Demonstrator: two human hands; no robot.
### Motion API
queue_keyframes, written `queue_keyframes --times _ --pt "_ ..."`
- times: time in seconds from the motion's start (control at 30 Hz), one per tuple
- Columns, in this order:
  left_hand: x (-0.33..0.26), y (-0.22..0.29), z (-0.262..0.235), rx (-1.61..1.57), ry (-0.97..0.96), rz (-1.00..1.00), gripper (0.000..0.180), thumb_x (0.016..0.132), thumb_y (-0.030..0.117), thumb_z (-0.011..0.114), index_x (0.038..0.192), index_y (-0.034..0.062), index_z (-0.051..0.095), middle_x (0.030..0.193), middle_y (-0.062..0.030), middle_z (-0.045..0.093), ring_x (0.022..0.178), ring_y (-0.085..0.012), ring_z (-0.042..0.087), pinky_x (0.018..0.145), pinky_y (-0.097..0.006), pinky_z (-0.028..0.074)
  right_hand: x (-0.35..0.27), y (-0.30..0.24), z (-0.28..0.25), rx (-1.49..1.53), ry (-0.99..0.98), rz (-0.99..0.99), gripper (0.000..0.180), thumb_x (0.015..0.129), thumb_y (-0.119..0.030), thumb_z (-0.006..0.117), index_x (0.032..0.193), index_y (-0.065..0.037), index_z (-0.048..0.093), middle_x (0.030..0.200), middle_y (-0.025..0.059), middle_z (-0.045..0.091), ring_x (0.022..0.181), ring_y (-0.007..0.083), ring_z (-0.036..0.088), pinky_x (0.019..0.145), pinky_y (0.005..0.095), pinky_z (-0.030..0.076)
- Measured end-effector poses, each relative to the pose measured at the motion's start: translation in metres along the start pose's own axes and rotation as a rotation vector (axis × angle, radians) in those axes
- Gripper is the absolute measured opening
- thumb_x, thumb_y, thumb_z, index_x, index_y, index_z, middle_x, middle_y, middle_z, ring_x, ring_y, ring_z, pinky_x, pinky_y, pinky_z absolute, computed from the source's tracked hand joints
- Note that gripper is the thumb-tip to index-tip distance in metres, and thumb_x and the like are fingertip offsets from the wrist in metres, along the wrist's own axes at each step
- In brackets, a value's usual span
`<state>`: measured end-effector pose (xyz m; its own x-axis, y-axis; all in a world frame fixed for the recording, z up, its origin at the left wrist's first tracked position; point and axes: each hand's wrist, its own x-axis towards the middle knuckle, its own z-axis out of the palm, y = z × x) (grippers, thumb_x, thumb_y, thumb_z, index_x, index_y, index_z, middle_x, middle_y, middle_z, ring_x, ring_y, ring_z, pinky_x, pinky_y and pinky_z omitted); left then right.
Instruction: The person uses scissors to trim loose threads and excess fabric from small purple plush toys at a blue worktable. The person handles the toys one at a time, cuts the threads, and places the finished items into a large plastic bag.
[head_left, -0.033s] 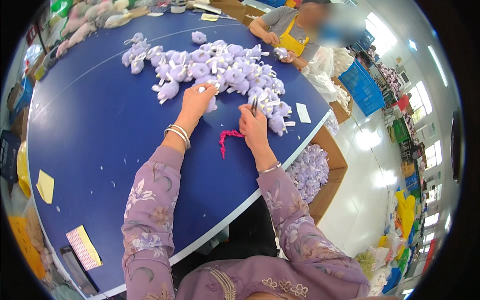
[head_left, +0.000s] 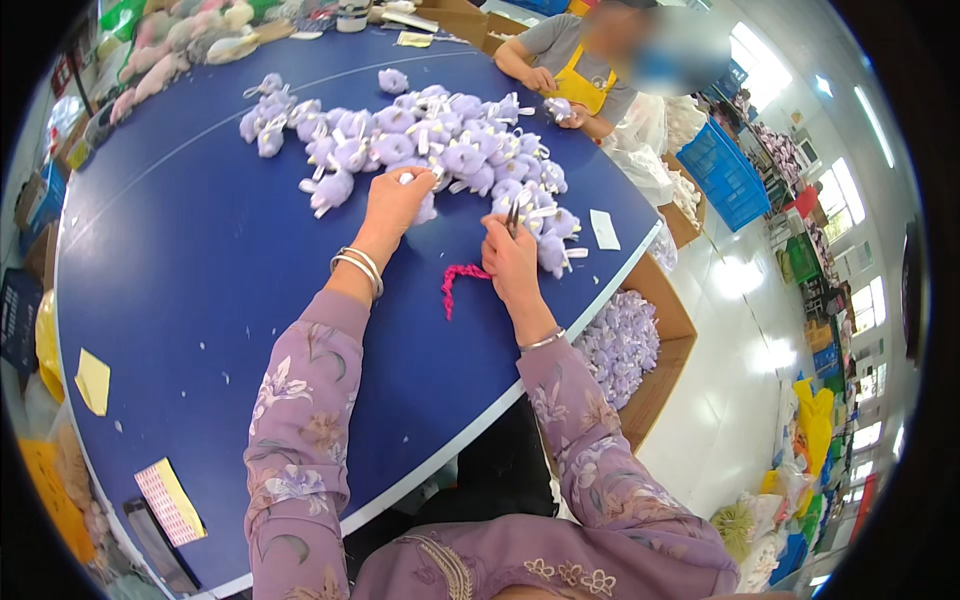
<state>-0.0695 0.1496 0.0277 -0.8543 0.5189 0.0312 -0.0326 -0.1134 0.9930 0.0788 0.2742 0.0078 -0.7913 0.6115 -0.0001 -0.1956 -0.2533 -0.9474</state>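
- The left hand point(head_left: 395, 197) closes its fingers around a small lilac plush toy point(head_left: 424, 205) at the near edge of the pile, holding it down on the blue table point(head_left: 200, 260).
- The right hand point(head_left: 508, 258) pinches a small pair of scissors point(head_left: 514, 215), blades pointing up toward the toys; the fingers are pressed together around the handles.
- The two hands sit near each other, not touching, with silver bangles point(head_left: 358, 268) on the left wrist and a thin bracelet point(head_left: 543, 341) on the right.
- A pink cord point(head_left: 458, 280) lies curled on the table just beside the right wrist.
- The pile of lilac plush toys point(head_left: 420, 140) with white tags spreads across the far middle of the table.
- A cardboard box point(head_left: 640, 345) with more lilac toys stands beside the table's right edge.
- Another person in a yellow apron point(head_left: 585, 80) works at the far end, hands on a toy.
- A yellow paper slip point(head_left: 92, 380) lies at the near left rim.
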Motion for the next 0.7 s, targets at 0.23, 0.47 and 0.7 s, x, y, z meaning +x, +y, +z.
queue_keyframes --times 0.23,0.47,0.7 --pt "0.072 0.016 0.067 0.046 -0.088 0.021 0.027 0.079 0.024 0.073 0.093 0.0012 0.073 0.081 -0.0014 0.066 0.07 -0.0101 0.055 0.062 -0.026 0.043 0.029 0.0 -0.034 0.027 -0.104 0.063 0.007 0.095 -0.011 0.056 0.094 -0.004 0.059 0.059 -0.0037 0.044 0.044 0.004 0.037 0.038 0.0215 0.026" --pt "0.126 0.021 0.107 0.143 -0.172 -0.056 0.026 0.076 0.022 0.073 0.091 0.0013 0.072 0.081 -0.0042 0.066 0.071 -0.0125 0.06 0.064 -0.027 0.046 0.026 -0.009 -0.031 -0.023 -0.151 0.121 0.009 0.096 -0.011 0.056 0.096 -0.003 0.059 0.06 -0.0053 0.046 0.046 0.0028 0.039 0.041 0.0205 0.03" --pt "0.159 0.012 0.128 0.189 -0.195 -0.172 0.024 0.076 0.022 0.073 0.089 0.0038 0.066 0.081 -0.0054 0.06 0.065 -0.0172 0.059 0.047 -0.036 0.056 0.027 -0.008 -0.027 -0.115 -0.166 0.098 0.012 0.097 -0.011 0.054 0.1 0.0 0.057 0.06 -0.0043 0.044 0.048 0.0032 0.038 0.042 0.0211 0.028"
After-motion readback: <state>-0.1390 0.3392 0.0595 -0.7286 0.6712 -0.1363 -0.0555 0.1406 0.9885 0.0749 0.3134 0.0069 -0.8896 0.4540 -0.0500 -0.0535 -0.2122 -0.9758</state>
